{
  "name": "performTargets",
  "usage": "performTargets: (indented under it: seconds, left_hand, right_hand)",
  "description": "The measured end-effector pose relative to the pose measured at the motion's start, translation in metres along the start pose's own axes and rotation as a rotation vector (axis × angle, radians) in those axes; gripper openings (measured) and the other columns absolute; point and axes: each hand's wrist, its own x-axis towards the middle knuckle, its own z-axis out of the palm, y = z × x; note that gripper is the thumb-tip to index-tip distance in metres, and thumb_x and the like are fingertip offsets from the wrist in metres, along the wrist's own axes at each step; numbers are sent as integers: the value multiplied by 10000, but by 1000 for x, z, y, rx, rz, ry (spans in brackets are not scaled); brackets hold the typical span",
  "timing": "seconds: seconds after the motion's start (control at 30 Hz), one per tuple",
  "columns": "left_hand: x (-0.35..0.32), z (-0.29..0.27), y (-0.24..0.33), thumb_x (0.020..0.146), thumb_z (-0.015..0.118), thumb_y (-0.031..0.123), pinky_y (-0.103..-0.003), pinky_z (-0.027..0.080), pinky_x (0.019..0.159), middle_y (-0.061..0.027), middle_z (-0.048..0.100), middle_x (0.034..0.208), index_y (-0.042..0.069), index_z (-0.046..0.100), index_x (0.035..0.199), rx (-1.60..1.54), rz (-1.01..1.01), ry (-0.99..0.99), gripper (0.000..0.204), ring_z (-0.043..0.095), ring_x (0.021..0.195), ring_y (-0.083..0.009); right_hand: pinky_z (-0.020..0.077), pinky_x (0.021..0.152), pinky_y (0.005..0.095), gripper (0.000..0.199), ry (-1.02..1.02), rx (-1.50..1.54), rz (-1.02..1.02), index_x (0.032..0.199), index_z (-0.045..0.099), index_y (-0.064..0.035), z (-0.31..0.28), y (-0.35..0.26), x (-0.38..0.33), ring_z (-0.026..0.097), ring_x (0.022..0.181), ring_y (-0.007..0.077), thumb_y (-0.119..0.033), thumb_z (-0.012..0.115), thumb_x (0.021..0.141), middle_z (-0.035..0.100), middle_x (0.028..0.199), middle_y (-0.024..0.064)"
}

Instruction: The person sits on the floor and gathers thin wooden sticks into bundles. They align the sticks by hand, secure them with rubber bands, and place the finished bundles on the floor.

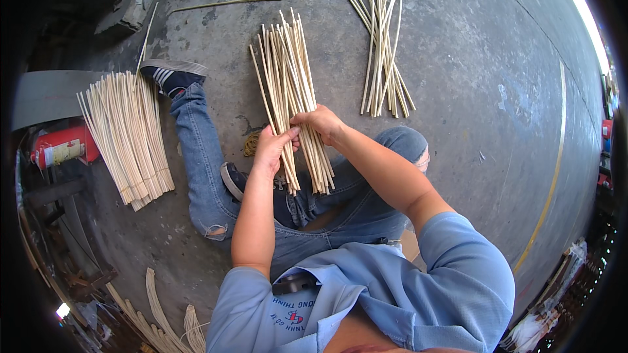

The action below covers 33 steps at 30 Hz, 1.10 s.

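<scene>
A bundle of pale, thin rattan-like sticks rises at a slant over my lap, its far ends uneven and fanned out. My left hand is closed round the bundle's left part, with the thumb across the front. Just above and to the right, my right hand grips the right part, its fingertips meeting the left thumb. A looser, crossing heap of similar sticks lies on the floor at far right. To the left, beyond my leg, is a thick bundle of sticks, tied near its lower end.
One single stick lies on the concrete floor at the back. A small yellowish coil sits beside my shoe. At left are a red cylinder and a grey panel. Long pale strands lie at lower left.
</scene>
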Motion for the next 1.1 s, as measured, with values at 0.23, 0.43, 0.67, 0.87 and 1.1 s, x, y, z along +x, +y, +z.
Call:
performTargets:
  seconds: [0.23,0.43,0.67,0.87,1.1]
  left_hand:
    - [0,-13,8,1028,607,227,-315,581,634,-109,690,868,4,624,1101,-220,-49,-36,236,694,761,-213]
    - [5,-12,6,1017,577,119,-359,625,720,-119,709,974,-4,615,1164,-173,-42,-11,195,713,816,-222]
    - [1,-6,1,966,654,53,-338,622,729,-83,716,1027,12,617,1184,-132,7,19,224,732,856,-205]
    - [2,5,3,967,669,100,-363,621,748,-84,719,1028,41,619,1149,-5,3,7,198,737,891,-222]
    - [-3,-18,2,1016,621,183,-388,644,737,-112,669,944,-17,601,1112,-213,-58,28,223,724,834,-262]
  right_hand:
    - [611,650,412,297,57,42,-40,1110,612,40,-3,-2,1,690,732,256,-6,700,830,682,909,151]
    - [627,679,417,319,-41,75,-13,1152,612,24,-5,-4,2,686,749,221,-55,705,857,683,940,153]
    - [651,734,497,360,-62,156,1,1179,587,58,0,-3,0,716,816,297,-3,687,839,690,980,196]
    - [654,786,486,326,-55,48,-10,1166,601,59,-8,-2,5,739,891,319,-22,691,862,708,1004,200]
    - [651,723,454,286,-23,96,11,1072,603,19,2,-3,0,706,807,275,-42,736,825,654,905,142]
